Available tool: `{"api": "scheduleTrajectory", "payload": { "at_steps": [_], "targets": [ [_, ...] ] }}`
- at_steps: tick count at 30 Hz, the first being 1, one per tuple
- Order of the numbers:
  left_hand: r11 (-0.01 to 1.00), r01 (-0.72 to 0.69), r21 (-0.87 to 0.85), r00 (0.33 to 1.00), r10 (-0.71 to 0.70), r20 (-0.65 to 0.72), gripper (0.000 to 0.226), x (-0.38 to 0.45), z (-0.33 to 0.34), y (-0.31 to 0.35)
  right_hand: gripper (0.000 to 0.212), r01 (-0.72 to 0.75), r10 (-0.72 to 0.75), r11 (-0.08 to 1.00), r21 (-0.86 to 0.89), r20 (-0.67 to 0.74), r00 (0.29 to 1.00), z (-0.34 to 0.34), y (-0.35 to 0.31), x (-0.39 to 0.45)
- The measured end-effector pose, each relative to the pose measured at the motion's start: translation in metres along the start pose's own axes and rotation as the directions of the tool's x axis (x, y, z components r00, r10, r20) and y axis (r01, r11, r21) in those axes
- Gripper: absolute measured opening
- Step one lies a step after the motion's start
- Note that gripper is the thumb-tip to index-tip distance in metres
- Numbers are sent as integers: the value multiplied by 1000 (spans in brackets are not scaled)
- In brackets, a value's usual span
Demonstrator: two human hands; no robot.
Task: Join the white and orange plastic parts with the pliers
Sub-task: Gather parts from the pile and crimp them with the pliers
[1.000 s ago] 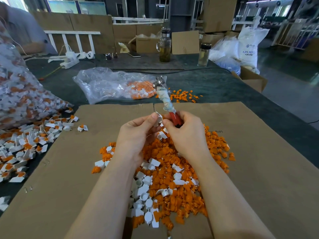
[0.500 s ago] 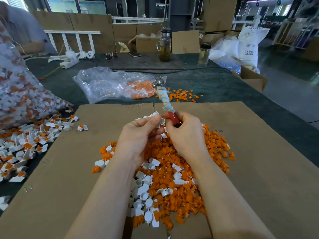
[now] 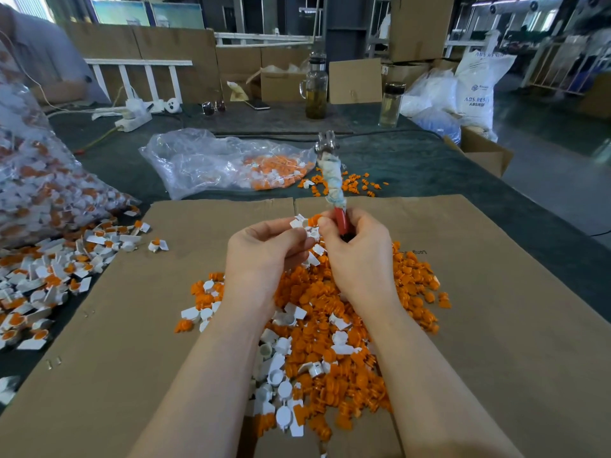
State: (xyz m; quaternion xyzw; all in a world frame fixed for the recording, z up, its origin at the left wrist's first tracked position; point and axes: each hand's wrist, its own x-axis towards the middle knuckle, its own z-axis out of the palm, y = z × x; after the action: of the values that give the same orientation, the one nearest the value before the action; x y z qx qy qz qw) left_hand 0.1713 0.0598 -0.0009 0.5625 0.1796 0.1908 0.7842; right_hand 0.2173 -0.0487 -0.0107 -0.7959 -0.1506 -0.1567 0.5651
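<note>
the tabletop [image 3: 413,166] is dark and wide, in a cluttered workshop; a cardboard sheet [image 3: 496,292] covers its near part and carries a pile [image 3: 330,325] of loose orange and white pieces. the pliers [image 3: 330,173], stiff and heaviest here, stand upright, red handle clasped in the right hand [image 3: 360,259]. the left hand [image 3: 261,256] pinches a white part [image 3: 302,226] touching an orange part [image 3: 313,220] at the right fingertips. both look light, hard and slippery; best held by the edges.

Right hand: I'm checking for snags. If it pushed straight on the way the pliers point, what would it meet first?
The right hand holds the pliers pointing away across the table. Their tip would likely first reach the loose orange parts beside the clear plastic bag, though depth is hard to judge.
</note>
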Motion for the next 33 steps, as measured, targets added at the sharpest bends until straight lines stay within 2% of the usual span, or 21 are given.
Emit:
{"api": "scheduleTrajectory", "payload": {
  "at_steps": [6,11,23,33],
  "targets": [
    [999,-30,-31,1000,30,5,7,-2,1,0,8,74,-75,996,-45,-20,997,1,2,-3],
    [996,-88,-15,996,88,12,5,-4,3,0,12,129,-136,988,-86,-73,988,4,4,-4],
    [937,-287,199,957,291,12,11,-3,1,-2,9,49,-47,998,28,-55,997,4,0,-4],
    [903,-303,305,946,325,-23,12,-2,2,-1,4,35,-36,999,13,32,999,-1,-3,-1]
  ]
}}
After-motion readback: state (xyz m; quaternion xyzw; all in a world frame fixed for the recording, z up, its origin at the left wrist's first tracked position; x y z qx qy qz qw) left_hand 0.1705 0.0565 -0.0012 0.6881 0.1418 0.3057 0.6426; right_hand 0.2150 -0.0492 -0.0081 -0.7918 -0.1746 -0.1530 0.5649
